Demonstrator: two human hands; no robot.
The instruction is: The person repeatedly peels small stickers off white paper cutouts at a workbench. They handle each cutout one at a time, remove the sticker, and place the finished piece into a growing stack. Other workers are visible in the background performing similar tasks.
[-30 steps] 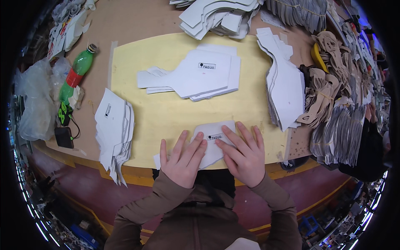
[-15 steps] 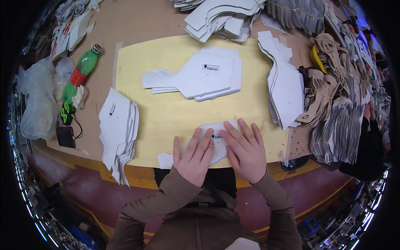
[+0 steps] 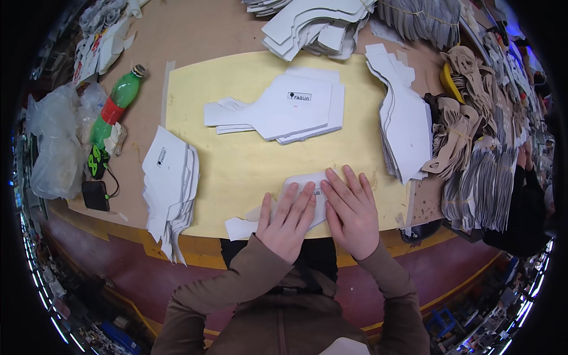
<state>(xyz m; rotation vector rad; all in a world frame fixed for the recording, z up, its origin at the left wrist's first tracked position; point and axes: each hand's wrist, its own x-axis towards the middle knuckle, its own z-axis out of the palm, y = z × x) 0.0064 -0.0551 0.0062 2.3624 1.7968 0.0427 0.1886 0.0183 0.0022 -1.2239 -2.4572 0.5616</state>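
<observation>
A white cut panel (image 3: 303, 180) with a printed label lies at the near edge of the yellow sheet (image 3: 236, 171). Flat on its left part rests my left hand (image 3: 286, 223), fingers stretched out and covering some of the label. My right hand (image 3: 352, 214) presses on the panel's right side, its fingers extended too. From under the left hand the panel's narrow end (image 3: 239, 227) sticks out. Beyond both hands lies a stack of similar white panels (image 3: 296, 106). More white panels are piled to the left (image 3: 168, 183) and to the right (image 3: 405, 121).
On the left are a green bottle (image 3: 123, 97), a clear plastic bag (image 3: 54, 145) and a black device (image 3: 95, 196) with a cord. Grey bundles (image 3: 479, 192) and beige cut pieces (image 3: 458, 133) crowd the right. White pieces (image 3: 316, 26) are heaped at the back.
My left hand has slid a little to the right over the panel, covering more of its label. My right hand has shifted only slightly.
</observation>
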